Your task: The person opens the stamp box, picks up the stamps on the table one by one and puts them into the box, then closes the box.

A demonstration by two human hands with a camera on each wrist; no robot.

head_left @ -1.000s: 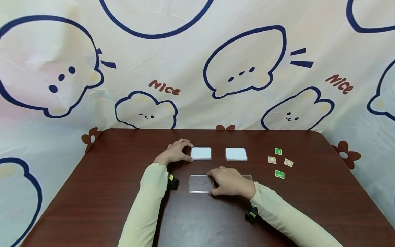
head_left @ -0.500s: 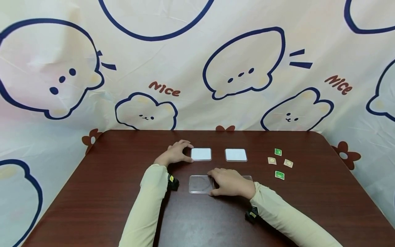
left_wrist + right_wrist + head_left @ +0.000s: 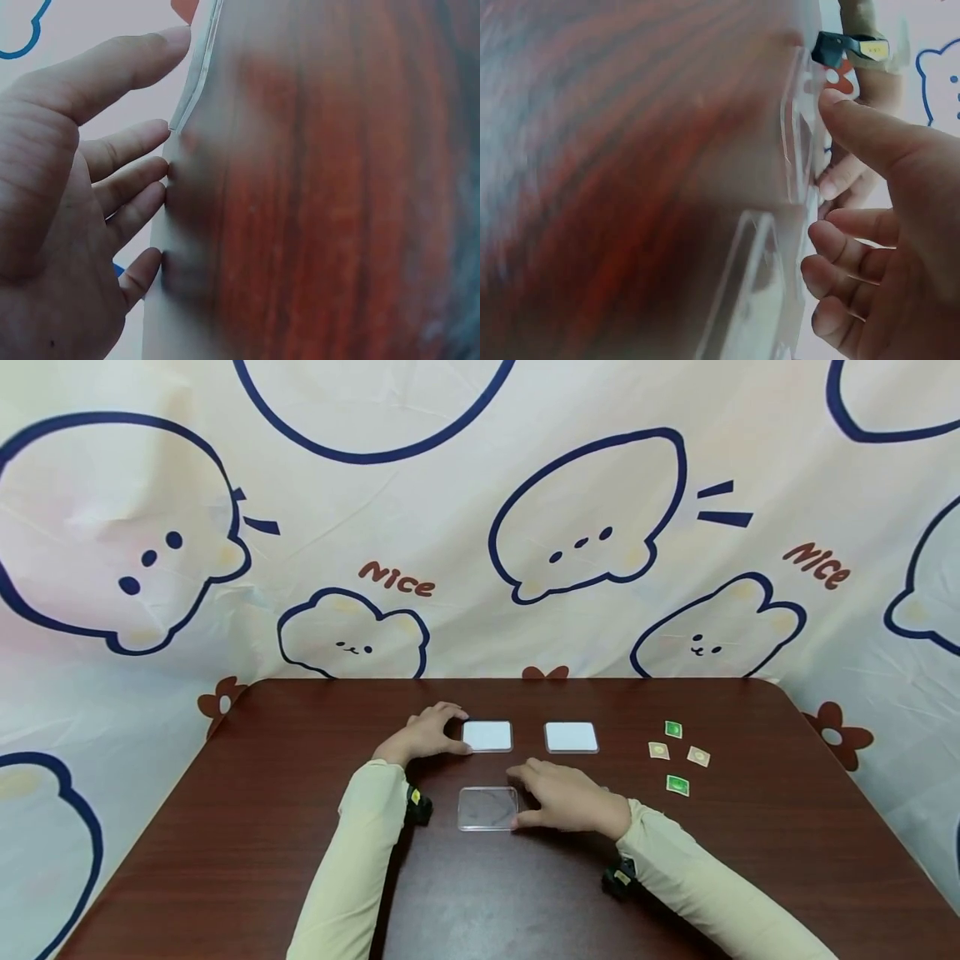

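Observation:
At the back of the table my left hand (image 3: 423, 733) holds the left end of a flat clear-edged case with a white face (image 3: 487, 737), thumb at its near corner and a finger at its far corner. The left wrist view shows the case edge (image 3: 196, 71) between thumb and forefinger. Nearer, a flat transparent case (image 3: 486, 809) lies on the table. My right hand (image 3: 566, 797) is at its right side, thumb close to the edge, fingers loosely bent and holding nothing visible. In the right wrist view another clear case (image 3: 754, 296) lies below the fingers; the head view hides it.
A second white-faced case (image 3: 572, 737) lies to the right of the first. Farther right are small square pieces, green (image 3: 673, 729) and beige (image 3: 698, 757). A patterned cloth (image 3: 465, 527) hangs behind the brown table (image 3: 240, 827).
My right hand has loosened from the near transparent case and shifted slightly right, uncovering its right edge. The left hand and the white-faced cases stay put.

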